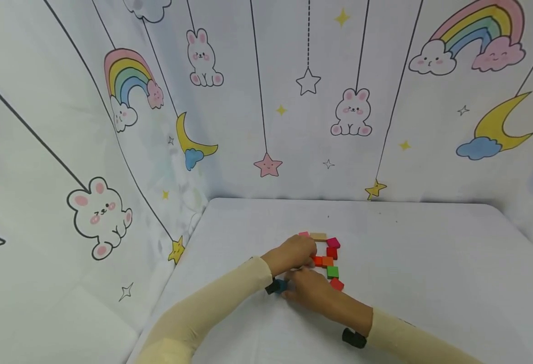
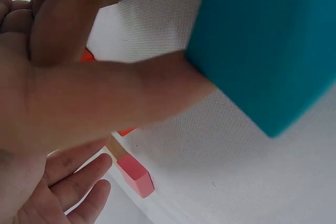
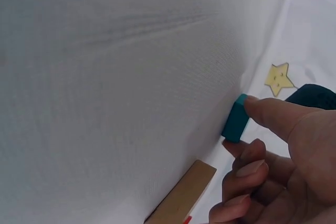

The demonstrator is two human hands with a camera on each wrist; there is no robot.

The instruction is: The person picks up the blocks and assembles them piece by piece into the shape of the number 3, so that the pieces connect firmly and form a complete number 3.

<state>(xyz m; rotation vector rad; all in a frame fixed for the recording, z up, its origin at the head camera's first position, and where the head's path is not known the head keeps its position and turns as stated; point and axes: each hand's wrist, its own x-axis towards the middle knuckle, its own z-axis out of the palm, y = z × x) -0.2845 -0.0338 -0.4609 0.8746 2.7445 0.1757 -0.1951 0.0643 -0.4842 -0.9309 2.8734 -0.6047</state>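
My right hand [image 1: 309,288] pinches a small teal block [image 3: 236,119] between thumb and a fingertip, low over the white table. That block [image 2: 268,45] looms large in the left wrist view. Just beyond, my left hand [image 1: 293,253] is lowered beside orange-red blocks [image 1: 318,261]; its visible fingers [image 2: 79,182] are loosely extended, while the thumb and index are hidden behind the right hand. Pink [image 1: 304,234], wooden [image 1: 318,236], magenta [image 1: 333,243], red [image 1: 332,253], orange [image 1: 327,261] and green [image 1: 333,272] blocks form a bending line.
Another red block [image 1: 337,284] lies by my right wrist. A wooden block [image 3: 181,195] sits under the right hand. Black wrist cameras [image 1: 354,338] hang below the wrists. A printed cloth backdrop [image 1: 230,126] stands behind the white table [image 1: 430,283].
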